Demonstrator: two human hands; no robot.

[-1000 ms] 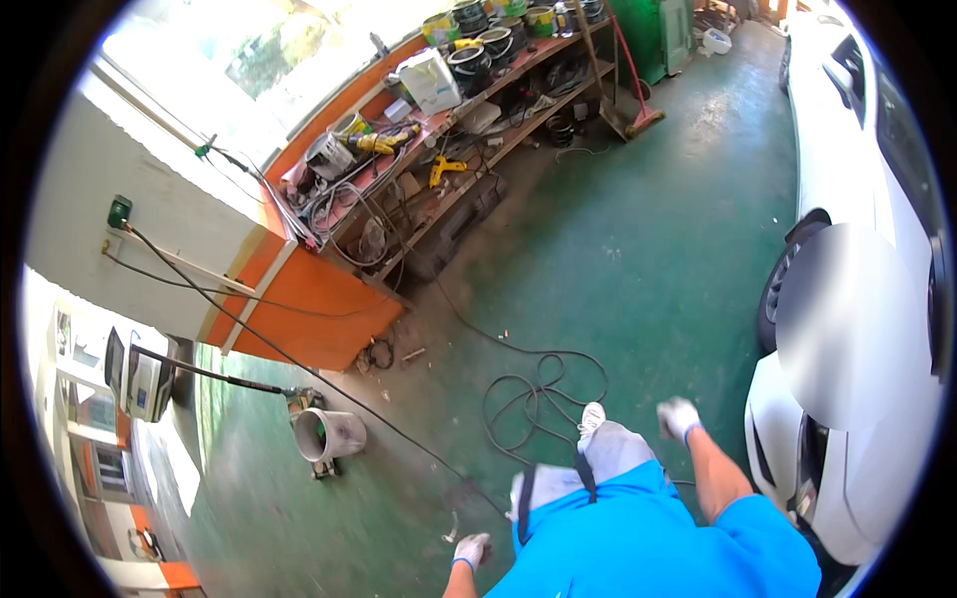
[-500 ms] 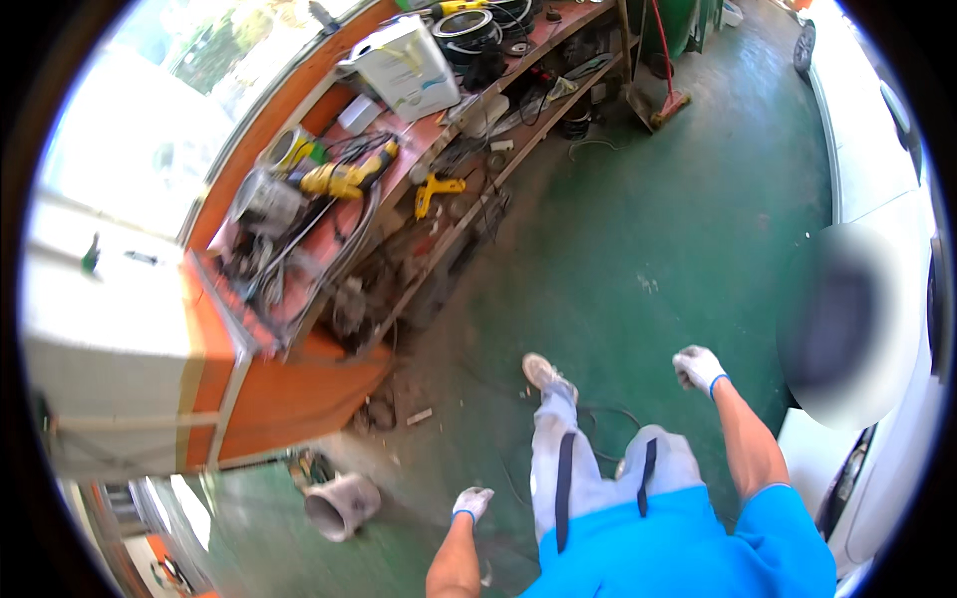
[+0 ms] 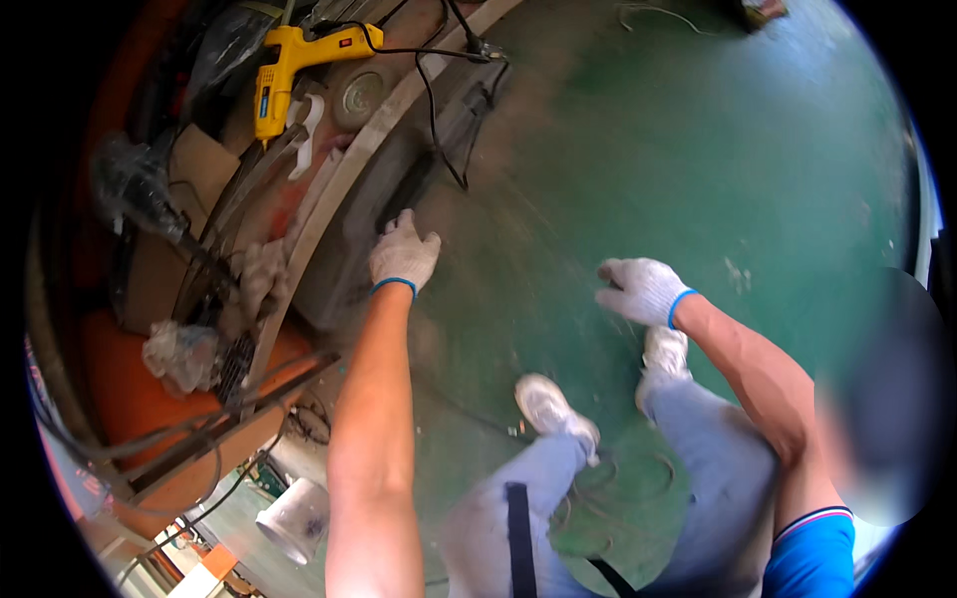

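My left hand (image 3: 405,255), in a white knit glove with a blue cuff, reaches forward with its fingers apart and holds nothing. It is beside a dark, flat-sided case (image 3: 344,234) under the lower shelf board; whether they touch I cannot tell. My right hand (image 3: 638,290), gloved alike, hangs over the green floor with its thumb and fingers apart and nothing in it. On the shelf ahead of my left hand lies a yellow glue gun (image 3: 282,78). A black cord (image 3: 431,110) droops over the shelf edge near it.
The shelf also bears a round glass piece (image 3: 361,98), a plastic-wrapped dark tool (image 3: 140,184) and crumpled plastic (image 3: 181,357). A pale cylindrical bucket (image 3: 296,520) lies at lower left. Thin cable loops (image 3: 608,498) lie between my legs; a broom head (image 3: 764,12) shows far off.
I have come closer to the shelf and bent lower. My left hand has gone forward to the shelf's edge, and the glue gun looks much nearer. The bench top has left the view.
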